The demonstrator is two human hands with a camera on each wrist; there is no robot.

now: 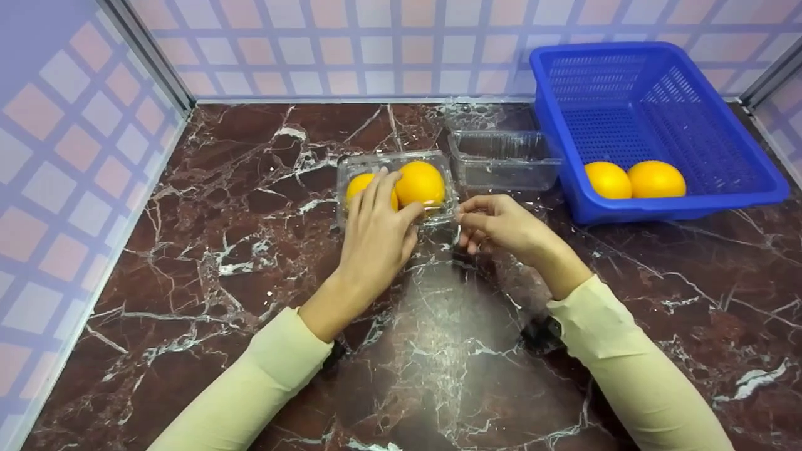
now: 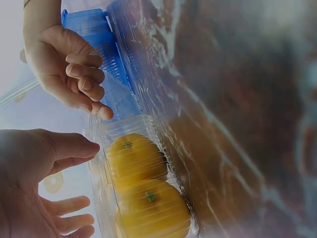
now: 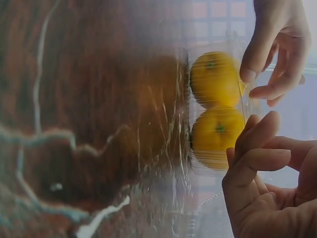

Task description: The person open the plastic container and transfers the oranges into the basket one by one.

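A clear plastic clamshell box [image 1: 448, 164] holds two oranges [image 1: 421, 183], side by side under its lid. My left hand [image 1: 378, 232] lies over the top of the box with its fingers extended, covering part of the left orange [image 1: 358, 184]. At the box's front right corner, my right hand [image 1: 504, 227] pinches the plastic rim between thumb and index finger, the other fingers curled below. Through the ribbed front wall, the left wrist view shows both oranges [image 2: 137, 157] with their green stem ends.
Behind my right hand stands another clear plastic box [image 1: 507, 174] with its lid raised. A blue perforated basket [image 1: 695, 203] at the right holds two more oranges [image 1: 656, 179]. Checkered walls [image 1: 376, 50] bound the dark marbled tabletop [image 1: 250, 263] at the back and sides.
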